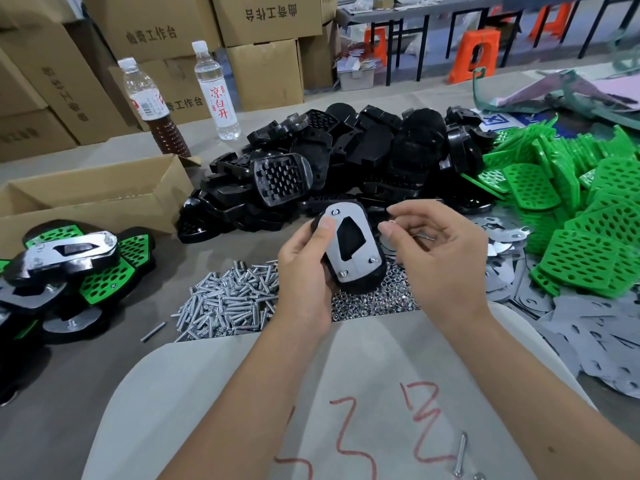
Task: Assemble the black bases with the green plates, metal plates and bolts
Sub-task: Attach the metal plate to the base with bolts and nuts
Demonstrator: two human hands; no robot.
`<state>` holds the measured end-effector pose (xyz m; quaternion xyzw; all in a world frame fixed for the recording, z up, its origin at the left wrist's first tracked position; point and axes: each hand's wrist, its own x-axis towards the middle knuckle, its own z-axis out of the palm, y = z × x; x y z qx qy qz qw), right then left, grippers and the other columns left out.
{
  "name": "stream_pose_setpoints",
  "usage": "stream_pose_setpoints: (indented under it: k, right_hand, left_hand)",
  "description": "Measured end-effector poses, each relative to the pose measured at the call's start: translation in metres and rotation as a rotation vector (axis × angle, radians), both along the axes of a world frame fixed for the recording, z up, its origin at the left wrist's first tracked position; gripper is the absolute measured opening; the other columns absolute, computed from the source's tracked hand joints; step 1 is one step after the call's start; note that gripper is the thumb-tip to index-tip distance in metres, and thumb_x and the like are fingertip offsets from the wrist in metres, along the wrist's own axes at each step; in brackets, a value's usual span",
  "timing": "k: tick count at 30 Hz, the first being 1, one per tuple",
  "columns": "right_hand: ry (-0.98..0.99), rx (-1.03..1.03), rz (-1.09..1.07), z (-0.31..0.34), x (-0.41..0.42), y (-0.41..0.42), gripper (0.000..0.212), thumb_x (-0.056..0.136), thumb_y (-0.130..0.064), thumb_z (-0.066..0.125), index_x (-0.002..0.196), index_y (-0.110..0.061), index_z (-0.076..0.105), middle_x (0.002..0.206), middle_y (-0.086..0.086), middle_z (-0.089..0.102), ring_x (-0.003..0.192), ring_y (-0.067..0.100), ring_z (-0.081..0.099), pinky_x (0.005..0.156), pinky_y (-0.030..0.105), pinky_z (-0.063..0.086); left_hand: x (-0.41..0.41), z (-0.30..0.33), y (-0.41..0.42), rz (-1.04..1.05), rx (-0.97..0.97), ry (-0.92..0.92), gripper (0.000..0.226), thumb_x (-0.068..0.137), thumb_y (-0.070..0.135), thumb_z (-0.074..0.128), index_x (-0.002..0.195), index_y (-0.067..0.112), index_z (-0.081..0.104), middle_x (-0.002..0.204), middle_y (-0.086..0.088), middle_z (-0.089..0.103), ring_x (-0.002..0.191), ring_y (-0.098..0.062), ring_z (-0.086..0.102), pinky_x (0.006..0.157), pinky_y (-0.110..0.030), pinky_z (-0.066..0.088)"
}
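The fingers (pixel 313 249) of the left hand (pixel 304 271) are curled round a black base (pixel 360 285), thumb pressed on the metal plate (pixel 353 251) that lies on top of it, held above the counter (pixel 104 358) over the heap of bolts (pixel 225 303) and the nuts (pixel 374 303). The right hand (pixel 436 251) hovers just beside the plate's upper edge, forefinger and thumb pinched together on something small and shiny (probably a nut, too small to be sure). Three bolt ends already show through the plate. The piece looks rigid and fairly light, hard plastic under thin stiff sheet metal, so it should tolerate a firm grip; taking it by the rim of the base, as now, keeps the bolt ends free. The smooth plate may slide until tightened, and the tiny part could easily slip away. Loose black bases (pixel 346 161), green plates (pixel 571 220) and finished assemblies (pixel 69 265) lie round about.
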<state>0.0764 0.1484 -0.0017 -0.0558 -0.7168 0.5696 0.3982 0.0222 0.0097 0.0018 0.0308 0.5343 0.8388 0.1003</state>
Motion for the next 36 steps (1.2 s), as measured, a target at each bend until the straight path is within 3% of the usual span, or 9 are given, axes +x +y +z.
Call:
stream_pose_setpoints:
  k: [4, 8, 13, 16, 19, 21, 26, 33, 36]
  right_hand:
    - [0.02, -0.068, 0.029, 0.002, 0.0, 0.001, 0.02, 0.088, -0.001, 0.079, 0.095, -0.019, 0.079, 0.079, -0.006, 0.074, 0.065, 0.012, 0.069, 0.064, 0.025, 0.058]
    - [0.02, -0.071, 0.045, 0.002, 0.0, 0.001, 0.019, 0.089, -0.001, 0.079, 0.095, -0.019, 0.078, 0.08, -0.006, 0.075, 0.061, 0.013, 0.069, 0.061, 0.021, 0.056]
    - [-0.003, -0.006, 0.026, 0.001, -0.001, 0.001, 0.016, 0.088, -0.006, 0.08, 0.093, -0.021, 0.079, 0.083, -0.011, 0.075, 0.074, 0.013, 0.071, 0.069, 0.025, 0.057]
    - [-0.009, 0.071, 0.005, 0.0, -0.002, 0.002, 0.015, 0.089, -0.008, 0.079, 0.093, -0.023, 0.078, 0.087, -0.013, 0.074, 0.084, 0.015, 0.071, 0.074, 0.026, 0.057]
    - [-0.046, 0.054, 0.053, -0.003, -0.003, 0.002, 0.013, 0.091, -0.011, 0.077, 0.097, -0.023, 0.078, 0.096, -0.008, 0.077, 0.09, 0.018, 0.074, 0.079, 0.039, 0.06]
    - [-0.033, 0.052, 0.084, -0.002, -0.004, 0.001, 0.015, 0.092, -0.007, 0.076, 0.097, -0.021, 0.077, 0.096, -0.008, 0.078, 0.093, 0.018, 0.075, 0.083, 0.039, 0.061]
    - [0.019, 0.129, 0.049, -0.002, -0.002, -0.001, 0.018, 0.091, -0.006, 0.076, 0.096, -0.024, 0.075, 0.097, -0.009, 0.078, 0.095, 0.014, 0.075, 0.087, 0.026, 0.057]
    - [0.024, 0.186, 0.025, 0.0, -0.001, -0.005, 0.017, 0.091, -0.001, 0.075, 0.097, -0.016, 0.079, 0.096, -0.011, 0.078, 0.096, 0.006, 0.074, 0.088, 0.014, 0.052]
    - [0.007, 0.214, 0.021, 0.001, -0.001, -0.007, 0.013, 0.091, -0.003, 0.076, 0.097, -0.013, 0.08, 0.097, -0.014, 0.078, 0.096, 0.001, 0.074, 0.089, 0.013, 0.052]
  left_hand:
    - [0.0, -0.002, 0.003, -0.028, -0.063, 0.023, 0.016, 0.099, 0.015, 0.066, 0.092, 0.014, 0.08, 0.092, -0.009, 0.078, 0.08, -0.019, 0.074, 0.07, -0.036, 0.062]
    - [0.001, -0.003, 0.004, -0.063, -0.147, 0.035, 0.014, 0.096, 0.017, 0.071, 0.085, 0.013, 0.079, 0.087, -0.011, 0.077, 0.076, -0.024, 0.071, 0.066, -0.037, 0.06]
    - [0.005, -0.001, 0.005, -0.087, -0.192, 0.06, 0.031, 0.085, 0.023, 0.071, 0.094, -0.007, 0.068, 0.085, -0.015, 0.069, 0.078, -0.028, 0.064, 0.073, -0.044, 0.05]
    - [0.005, 0.001, 0.004, -0.109, -0.218, 0.089, 0.035, 0.08, 0.028, 0.07, 0.091, -0.005, 0.067, 0.084, -0.014, 0.068, 0.077, -0.027, 0.063, 0.071, -0.041, 0.049]
    - [0.006, 0.0, 0.004, -0.162, -0.259, 0.117, 0.036, 0.087, 0.032, 0.068, 0.098, -0.002, 0.068, 0.09, -0.015, 0.072, 0.082, -0.028, 0.066, 0.076, -0.044, 0.052]
    - [0.006, -0.002, 0.006, -0.18, -0.301, 0.134, 0.033, 0.09, 0.04, 0.063, 0.098, 0.008, 0.072, 0.095, -0.014, 0.075, 0.087, -0.026, 0.069, 0.081, -0.047, 0.055]
    - [0.007, -0.008, 0.01, -0.157, -0.372, 0.131, 0.027, 0.091, 0.055, 0.049, 0.082, 0.055, 0.073, 0.087, 0.018, 0.078, 0.083, -0.001, 0.074, 0.086, -0.038, 0.058]
    - [0.008, -0.009, 0.012, -0.12, -0.423, 0.18, 0.032, 0.088, 0.064, 0.045, 0.084, 0.048, 0.072, 0.087, 0.015, 0.075, 0.096, -0.014, 0.073, 0.1, -0.053, 0.055]
    - [0.01, -0.006, 0.011, -0.086, -0.432, 0.152, 0.028, 0.089, 0.062, 0.045, 0.075, 0.059, 0.069, 0.082, 0.024, 0.071, 0.09, -0.004, 0.07, 0.102, -0.051, 0.054]
